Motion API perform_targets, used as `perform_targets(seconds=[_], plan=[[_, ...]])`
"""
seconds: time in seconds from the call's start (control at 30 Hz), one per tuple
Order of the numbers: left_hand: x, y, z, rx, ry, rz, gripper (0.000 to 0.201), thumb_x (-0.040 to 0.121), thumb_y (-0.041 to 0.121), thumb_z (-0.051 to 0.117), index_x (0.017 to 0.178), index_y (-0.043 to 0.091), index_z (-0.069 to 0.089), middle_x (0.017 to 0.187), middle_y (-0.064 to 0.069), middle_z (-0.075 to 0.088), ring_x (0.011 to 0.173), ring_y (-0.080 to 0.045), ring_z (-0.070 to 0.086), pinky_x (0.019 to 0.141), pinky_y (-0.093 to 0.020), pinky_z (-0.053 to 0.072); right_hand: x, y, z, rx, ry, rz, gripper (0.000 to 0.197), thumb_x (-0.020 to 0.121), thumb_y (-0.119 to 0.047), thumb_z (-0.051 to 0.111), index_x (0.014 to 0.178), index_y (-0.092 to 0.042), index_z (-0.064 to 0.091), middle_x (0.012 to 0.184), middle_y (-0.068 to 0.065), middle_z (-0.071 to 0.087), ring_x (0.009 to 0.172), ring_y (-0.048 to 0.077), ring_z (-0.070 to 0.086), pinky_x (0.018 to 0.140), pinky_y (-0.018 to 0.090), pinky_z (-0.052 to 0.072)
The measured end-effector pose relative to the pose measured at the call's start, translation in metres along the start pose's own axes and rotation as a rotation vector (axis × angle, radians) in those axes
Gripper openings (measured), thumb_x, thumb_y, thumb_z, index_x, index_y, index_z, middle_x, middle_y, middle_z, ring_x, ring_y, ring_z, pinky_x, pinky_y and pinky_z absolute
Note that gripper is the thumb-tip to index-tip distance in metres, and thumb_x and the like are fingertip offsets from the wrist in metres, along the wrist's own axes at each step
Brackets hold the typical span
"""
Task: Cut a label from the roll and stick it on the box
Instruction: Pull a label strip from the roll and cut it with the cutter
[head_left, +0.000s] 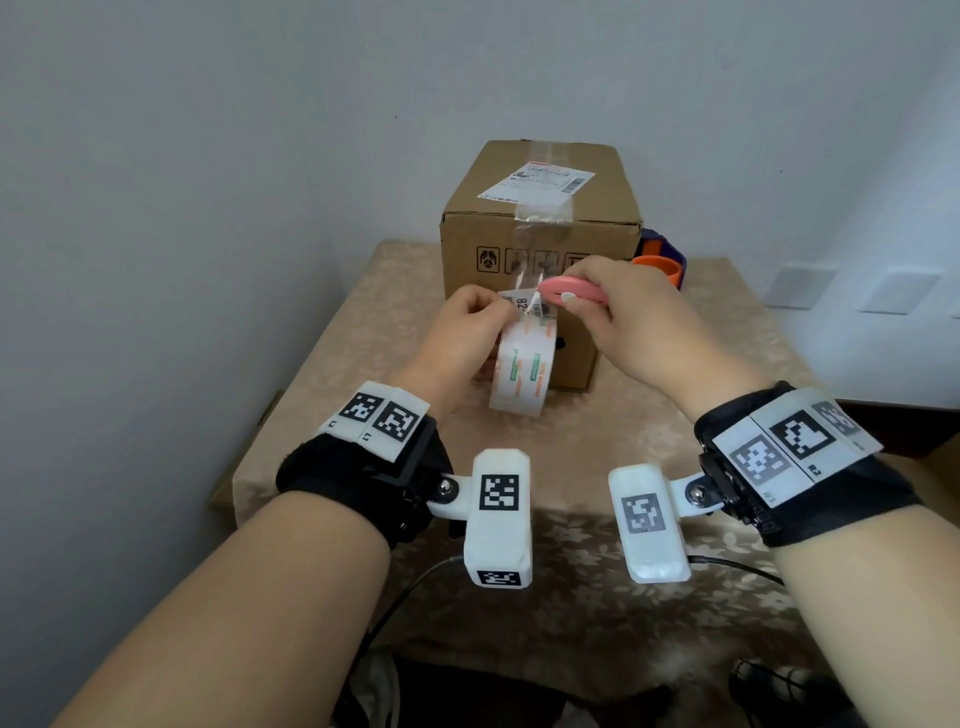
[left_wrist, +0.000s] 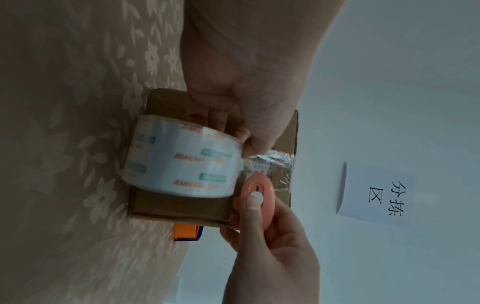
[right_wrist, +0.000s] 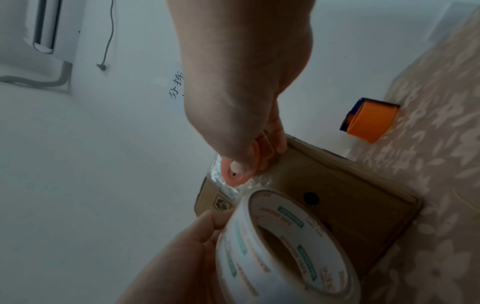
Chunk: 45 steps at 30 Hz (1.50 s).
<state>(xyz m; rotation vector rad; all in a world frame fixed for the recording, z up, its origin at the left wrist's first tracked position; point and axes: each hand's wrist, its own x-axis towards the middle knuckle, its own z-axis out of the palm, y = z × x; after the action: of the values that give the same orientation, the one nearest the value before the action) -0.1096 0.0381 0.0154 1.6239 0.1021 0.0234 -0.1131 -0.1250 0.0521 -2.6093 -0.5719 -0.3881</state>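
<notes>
A brown cardboard box (head_left: 540, 228) stands at the table's far middle, with a printed label and clear tape on its top. In front of it my left hand (head_left: 470, 322) grips a white roll of labels (head_left: 522, 369) with green and orange print, held upright above the table. A short strip with black print (head_left: 527, 303) stands up from the roll's top. My right hand (head_left: 613, 312) pinches a small pink cutter (head_left: 571, 293), its tip at that strip. The roll (left_wrist: 182, 160), the cutter (left_wrist: 255, 193), the roll (right_wrist: 275, 251) and the cutter (right_wrist: 233, 174) show in both wrist views.
The table wears a beige flowered cloth (head_left: 649, 415). An orange and blue tape dispenser (head_left: 662, 260) sits right of the box. A white sheet with black characters (left_wrist: 376, 191) hangs on the wall. White walls close in left and behind.
</notes>
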Motion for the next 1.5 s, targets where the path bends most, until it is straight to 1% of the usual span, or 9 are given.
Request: perform_targets(seconds=[0.2,0.43,0.5,0.67,0.83,0.97,1.1,1.3,1.5], plan=[[0.000,0.002,0.002,0.005,0.033,0.009,0.010,0.089,0.019,0.059,0.080,0.020,0.055,0.079,-0.002,0.061,0.064,-0.015,0.058,0.055,-0.029,0.043,0.001,-0.005,0.000,-0.075,0.006,-0.061,0.020,0.092,-0.028,0.052,0.105,-0.016,0.062,0.097,0.003,0.067,0.088,0.020,0.058,0.072,0.033,0.046],[-0.005,0.005,0.001,0.002,-0.021,-0.025,0.003,0.088,0.020,0.053,0.090,0.018,0.054,0.088,-0.005,0.061,0.082,-0.024,0.060,0.072,-0.038,0.047,0.003,-0.013,0.008,-0.100,-0.023,-0.073,0.023,0.091,-0.028,0.053,0.107,-0.015,0.064,0.103,0.003,0.060,0.095,0.022,0.056,0.082,0.039,0.049],[-0.006,0.005,-0.001,0.008,-0.046,-0.017,0.003,0.089,0.020,0.052,0.091,0.019,0.054,0.088,-0.004,0.061,0.083,-0.024,0.060,0.072,-0.038,0.047,0.003,-0.016,0.007,-0.115,-0.031,-0.077,0.026,0.092,-0.028,0.051,0.112,-0.016,0.063,0.106,0.003,0.059,0.098,0.021,0.055,0.081,0.035,0.047],[-0.006,0.005,-0.002,0.005,-0.100,0.015,0.011,0.092,0.013,0.050,0.099,0.019,0.057,0.094,-0.007,0.064,0.077,-0.019,0.063,0.059,-0.029,0.048,0.005,-0.021,0.008,-0.172,-0.029,-0.077,0.029,0.093,-0.031,0.047,0.113,-0.018,0.063,0.106,0.004,0.058,0.097,0.021,0.055,0.075,0.033,0.046],[-0.006,0.004,0.000,0.045,-0.055,0.102,0.020,0.090,0.013,0.057,0.108,0.018,0.050,0.111,-0.009,0.057,0.076,-0.013,0.062,0.047,-0.015,0.045,0.008,-0.022,0.008,-0.180,-0.044,-0.061,0.028,0.094,-0.030,0.048,0.113,-0.017,0.064,0.105,0.004,0.057,0.096,0.021,0.055,0.073,0.030,0.043],[-0.009,0.002,-0.006,0.023,-0.086,0.184,0.027,0.089,0.006,0.059,0.106,0.018,0.043,0.112,-0.005,0.053,0.082,-0.011,0.060,0.050,-0.012,0.046,0.009,-0.022,0.007,-0.182,-0.074,-0.054,0.028,0.094,-0.028,0.048,0.114,-0.017,0.063,0.106,0.005,0.055,0.098,0.022,0.055,0.072,0.030,0.040],[-0.011,0.002,-0.011,0.041,-0.169,0.184,0.020,0.092,0.005,0.056,0.111,0.011,0.054,0.091,0.000,0.059,0.058,0.002,0.063,0.045,-0.010,0.043,0.010,-0.024,0.009,-0.195,-0.090,-0.070,0.028,0.094,-0.027,0.046,0.113,-0.016,0.064,0.105,0.007,0.055,0.097,0.024,0.056,0.070,0.030,0.040],[-0.010,0.001,-0.013,0.025,-0.181,0.165,0.029,0.091,0.006,0.058,0.120,0.009,0.056,0.098,-0.002,0.063,0.068,-0.003,0.066,0.051,-0.013,0.048,0.014,-0.028,0.008,-0.204,-0.106,-0.070,0.029,0.095,-0.027,0.045,0.112,-0.013,0.064,0.104,0.009,0.055,0.095,0.025,0.056,0.073,0.034,0.045],[-0.012,0.003,-0.012,0.015,-0.168,0.151,0.030,0.091,0.005,0.058,0.120,0.008,0.055,0.099,-0.003,0.061,0.060,0.003,0.065,0.048,-0.010,0.045,0.016,-0.024,0.005,-0.233,-0.133,-0.065,0.027,0.095,-0.025,0.047,0.112,-0.014,0.065,0.105,0.009,0.056,0.094,0.024,0.057,0.073,0.033,0.046]])
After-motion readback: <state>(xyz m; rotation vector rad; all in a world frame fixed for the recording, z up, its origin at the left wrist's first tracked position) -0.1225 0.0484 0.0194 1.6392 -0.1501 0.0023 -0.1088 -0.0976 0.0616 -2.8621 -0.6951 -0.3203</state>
